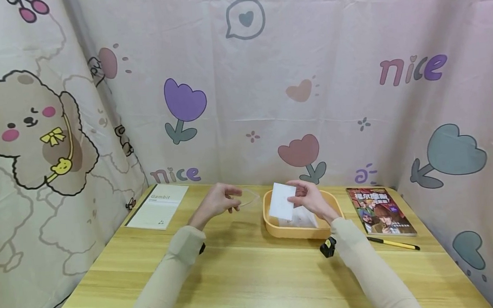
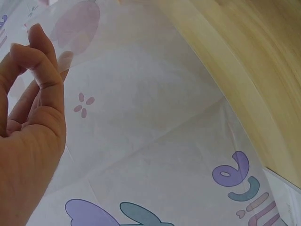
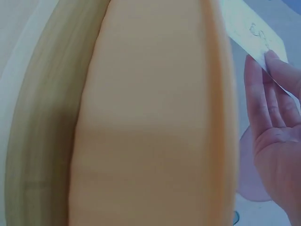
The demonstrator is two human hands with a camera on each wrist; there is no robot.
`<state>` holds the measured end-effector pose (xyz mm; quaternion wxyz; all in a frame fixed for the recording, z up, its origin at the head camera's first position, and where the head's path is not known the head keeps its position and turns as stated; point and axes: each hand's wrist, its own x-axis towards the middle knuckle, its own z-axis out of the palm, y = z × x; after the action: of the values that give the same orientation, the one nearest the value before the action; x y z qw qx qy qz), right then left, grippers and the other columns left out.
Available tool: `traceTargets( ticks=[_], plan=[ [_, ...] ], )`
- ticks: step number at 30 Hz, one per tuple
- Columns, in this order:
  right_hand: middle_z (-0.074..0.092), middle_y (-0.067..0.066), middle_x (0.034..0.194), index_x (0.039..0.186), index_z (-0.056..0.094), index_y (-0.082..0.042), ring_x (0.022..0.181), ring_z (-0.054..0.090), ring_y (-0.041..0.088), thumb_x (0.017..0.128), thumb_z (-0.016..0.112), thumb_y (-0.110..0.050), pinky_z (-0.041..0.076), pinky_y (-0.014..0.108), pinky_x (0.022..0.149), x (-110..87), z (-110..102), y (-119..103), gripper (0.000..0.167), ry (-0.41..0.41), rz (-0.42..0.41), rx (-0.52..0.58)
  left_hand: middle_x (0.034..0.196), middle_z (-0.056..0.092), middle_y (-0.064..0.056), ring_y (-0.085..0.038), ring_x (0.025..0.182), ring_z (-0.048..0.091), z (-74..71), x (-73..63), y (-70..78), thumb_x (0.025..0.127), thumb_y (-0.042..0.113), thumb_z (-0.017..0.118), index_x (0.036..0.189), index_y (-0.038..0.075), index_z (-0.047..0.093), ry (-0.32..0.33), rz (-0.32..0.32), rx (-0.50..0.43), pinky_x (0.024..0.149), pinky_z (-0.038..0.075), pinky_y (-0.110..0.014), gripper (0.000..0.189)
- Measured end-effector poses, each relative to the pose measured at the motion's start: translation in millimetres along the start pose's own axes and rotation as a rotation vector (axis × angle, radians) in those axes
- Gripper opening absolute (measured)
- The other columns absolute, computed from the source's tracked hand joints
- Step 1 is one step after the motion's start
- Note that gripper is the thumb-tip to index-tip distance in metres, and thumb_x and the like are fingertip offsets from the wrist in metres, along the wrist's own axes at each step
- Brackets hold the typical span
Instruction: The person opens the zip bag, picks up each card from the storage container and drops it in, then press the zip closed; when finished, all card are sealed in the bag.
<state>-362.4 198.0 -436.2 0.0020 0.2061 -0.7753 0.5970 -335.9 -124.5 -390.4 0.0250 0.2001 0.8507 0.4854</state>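
Between thumb and fingers my left hand (image 1: 220, 201) pinches a clear plastic sleeve (image 1: 249, 197), which stretches toward the tray. In the left wrist view its see-through film (image 2: 101, 40) extends past the fingertips. My right hand (image 1: 311, 198) holds a white paper card (image 1: 282, 202) by its right edge, over the orange tray (image 1: 295, 231). Faint writing shows on the card (image 3: 259, 32) in the right wrist view. Below the card, more clear plastic with white pieces (image 1: 303, 219) lies inside the tray. The tray's wall (image 3: 150, 113) hides much of that wrist view.
On the left of the wooden table (image 1: 256, 287) lies a white "Gambit" notepad (image 1: 157, 208). Right of the tray are a comic-style book (image 1: 381, 211) and a yellow-and-black pen (image 1: 393, 243). A printed curtain (image 1: 243, 101) hangs right behind the table.
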Motion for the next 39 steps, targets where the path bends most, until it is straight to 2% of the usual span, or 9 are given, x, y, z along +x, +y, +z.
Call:
traceTargets(
  ticks=[6,8,11,16,24,27,31,35,39],
  plan=[
    [0.049,0.002,0.069,0.13,0.057,-0.004,0.064,0.058,0.01,0.084,0.072,0.003,0.063,0.042,0.065,0.8,4.2,-13.3,0.049,0.062,-0.037,0.041,0.114,0.071,-0.02,-0.022,0.066,0.071,0.0,0.6,1.6,0.084,-0.001,0.07,0.117,-0.003,0.068,-0.001,0.009,0.02,0.055,0.058,-0.029,0.033],
    [0.052,0.001,0.072,0.129,0.055,-0.005,0.065,0.058,0.01,0.085,0.071,0.004,0.063,0.036,0.063,1.1,6.0,-18.2,0.048,0.072,-0.044,0.056,0.115,0.07,-0.02,-0.016,0.064,0.069,0.1,0.4,2.7,0.084,-0.001,0.07,0.118,-0.003,0.068,-0.003,0.009,0.027,0.053,0.057,-0.027,0.034],
    [0.058,0.0,0.08,0.13,0.052,-0.004,0.068,0.061,0.012,0.086,0.069,0.004,0.063,0.038,0.064,2.1,8.4,-24.9,0.048,0.077,-0.068,0.087,0.117,0.069,-0.02,-0.019,0.066,0.07,-0.2,0.9,4.5,0.084,0.0,0.07,0.119,-0.003,0.067,-0.01,0.007,0.026,0.053,0.057,-0.027,0.035],
    [0.052,0.002,0.078,0.129,0.047,-0.003,0.065,0.058,0.014,0.087,0.066,0.007,0.063,0.041,0.065,2.8,14.5,-37.9,0.047,0.094,-0.14,0.158,0.121,0.067,-0.022,-0.026,0.07,0.072,-1.3,1.8,4.8,0.084,0.0,0.07,0.121,-0.003,0.066,-0.014,0.008,0.013,0.054,0.058,-0.031,0.037],
    [0.061,0.003,0.1,0.126,0.035,0.006,0.074,0.064,0.013,0.088,0.064,0.01,0.063,0.041,0.067,6.9,35.3,-56.7,0.048,0.111,-0.248,0.249,0.122,0.067,-0.022,-0.014,0.063,0.069,1.4,2.4,2.3,0.084,0.001,0.07,0.122,-0.003,0.066,-0.017,0.003,0.032,0.054,0.059,-0.032,0.038],
    [0.062,0.003,0.104,0.125,0.033,0.006,0.08,0.066,0.013,0.088,0.063,0.011,0.062,0.047,0.07,9.7,42.3,-61.9,0.048,0.114,-0.272,0.26,0.12,0.068,-0.021,-0.014,0.063,0.069,3.2,3.4,4.1,0.084,0.002,0.071,0.121,-0.002,0.067,-0.015,0.012,0.039,0.055,0.06,-0.035,0.038],
    [0.061,0.003,0.105,0.124,0.032,0.006,0.082,0.066,0.013,0.09,0.062,0.01,0.062,0.05,0.072,13.3,49.5,-66.0,0.046,0.113,-0.281,0.259,0.12,0.068,-0.021,-0.018,0.064,0.069,4.4,4.3,5.2,0.084,0.001,0.071,0.122,-0.003,0.066,-0.019,0.023,0.033,0.054,0.058,-0.033,0.038],
    [0.059,0.003,0.104,0.122,0.031,0.005,0.08,0.065,0.013,0.09,0.062,0.009,0.063,0.042,0.071,16.4,55.3,-67.5,0.045,0.121,-0.284,0.272,0.119,0.068,-0.021,-0.025,0.067,0.071,4.3,4.4,5.3,0.083,0.0,0.071,0.123,-0.003,0.065,-0.021,0.032,0.019,0.05,0.055,-0.027,0.041],
    [0.057,0.006,0.105,0.121,0.03,0.005,0.079,0.067,0.014,0.091,0.06,0.008,0.063,0.039,0.07,19.7,60.1,-67.8,0.043,0.115,-0.31,0.28,0.117,0.069,-0.021,-0.035,0.073,0.072,3.5,4.3,6.5,0.083,-0.001,0.071,0.124,-0.002,0.065,-0.017,0.018,0.003,0.05,0.055,-0.025,0.041]
  ],
)
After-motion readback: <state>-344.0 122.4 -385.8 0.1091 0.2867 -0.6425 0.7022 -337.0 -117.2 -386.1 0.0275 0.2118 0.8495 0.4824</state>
